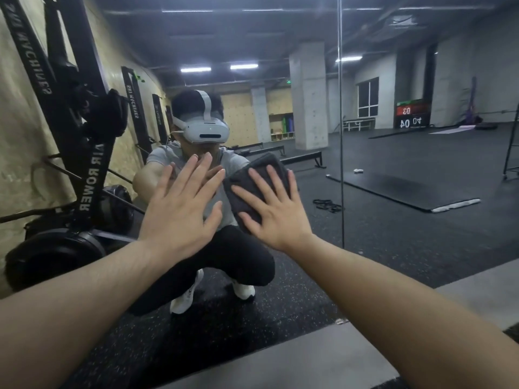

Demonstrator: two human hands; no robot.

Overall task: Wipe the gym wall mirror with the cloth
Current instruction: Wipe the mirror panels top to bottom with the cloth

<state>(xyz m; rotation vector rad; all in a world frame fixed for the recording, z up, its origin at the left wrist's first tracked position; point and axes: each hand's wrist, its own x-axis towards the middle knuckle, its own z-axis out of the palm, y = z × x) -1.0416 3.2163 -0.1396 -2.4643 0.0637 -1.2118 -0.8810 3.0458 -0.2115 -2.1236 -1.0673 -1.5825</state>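
Note:
The gym wall mirror (393,169) fills the view and reflects a crouching person and the gym behind. A dark grey folded cloth (262,171) lies flat against the glass at centre. My right hand (273,211) presses on it with straight, spread fingers. Just left of the cloth, my left hand (181,209) rests flat on the bare glass, fingers straight and spread. The lower part of the cloth is hidden under my right palm.
A vertical seam (340,122) between mirror panels runs right of the cloth. A grey ledge (309,360) borders the mirror's bottom edge. Black air rowers (84,164) stand against the wall at the left. Reflected mats, benches and a scoreboard show in the glass.

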